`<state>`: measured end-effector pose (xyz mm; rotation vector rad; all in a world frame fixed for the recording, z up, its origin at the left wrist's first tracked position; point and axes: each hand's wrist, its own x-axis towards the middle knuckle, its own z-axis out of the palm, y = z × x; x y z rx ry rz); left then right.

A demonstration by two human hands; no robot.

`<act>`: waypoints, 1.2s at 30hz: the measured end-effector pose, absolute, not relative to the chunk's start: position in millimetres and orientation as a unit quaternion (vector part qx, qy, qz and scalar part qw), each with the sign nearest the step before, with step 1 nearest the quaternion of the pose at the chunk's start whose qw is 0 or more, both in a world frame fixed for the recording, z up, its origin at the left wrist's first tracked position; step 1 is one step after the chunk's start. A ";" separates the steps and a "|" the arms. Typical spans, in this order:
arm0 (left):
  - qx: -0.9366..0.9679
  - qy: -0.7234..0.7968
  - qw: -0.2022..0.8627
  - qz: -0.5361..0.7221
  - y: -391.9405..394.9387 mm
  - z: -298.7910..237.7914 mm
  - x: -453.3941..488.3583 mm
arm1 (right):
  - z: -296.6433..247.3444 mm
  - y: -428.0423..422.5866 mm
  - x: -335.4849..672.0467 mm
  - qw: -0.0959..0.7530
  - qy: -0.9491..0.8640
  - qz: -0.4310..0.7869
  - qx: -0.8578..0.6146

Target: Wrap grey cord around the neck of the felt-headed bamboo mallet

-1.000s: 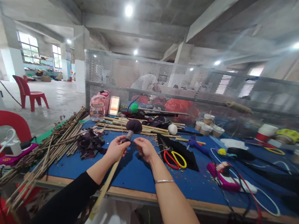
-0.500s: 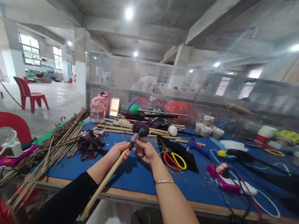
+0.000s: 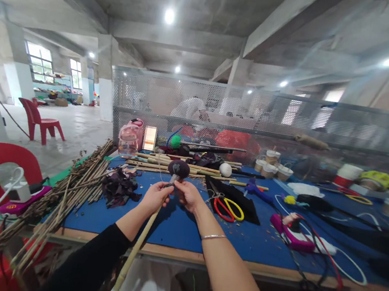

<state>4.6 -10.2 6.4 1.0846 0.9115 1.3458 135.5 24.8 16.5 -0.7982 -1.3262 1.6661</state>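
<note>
A bamboo stick (image 3: 139, 243) slants up from my lap, topped by a round dark purple cloth-like head (image 3: 179, 168) with a grey wrapped neck below it. My left hand (image 3: 155, 198) is closed around the stick just under that neck. With fingers pinched, my right hand (image 3: 187, 195) touches the neck from the right; whether a strip or thread lies between its fingertips is hidden. A pile of dark cloth scraps (image 3: 120, 187) lies left of my hands. To the right, scissors (image 3: 227, 208) with red and yellow handles rest partly on a black cloth (image 3: 253, 210).
Long thin twigs (image 3: 69, 193) overhang the left table edge. Bamboo sticks (image 3: 146, 164) and a white ball (image 3: 225, 170) lie behind my hands. A purple power strip (image 3: 292, 233) with cables sits right. Perforated metal screen (image 3: 144, 86) stands behind; a person bends beyond it.
The stick has turned more upright, its lower end shifting right. Its dark head now leans less and sits slightly lower. Both hands stay at the neck, with small finger movements.
</note>
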 end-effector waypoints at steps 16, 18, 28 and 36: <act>0.298 0.258 0.738 0.548 -22.7 24.5 -0.1 | 19.7 21.7 139.1 0.385 -0.507 0.718 -0.281; 0.289 0.253 0.763 0.520 -23.3 24.8 -0.9 | 18.9 22.3 140.5 0.364 -0.502 0.738 -0.266; 0.438 0.407 0.583 0.551 -15.1 3.2 6.3 | 10.7 27.7 134.9 0.418 -0.528 0.645 -0.361; 0.434 0.371 0.573 0.588 -12.9 12.0 -1.6 | 20.3 22.3 142.4 0.437 -0.538 0.633 -0.344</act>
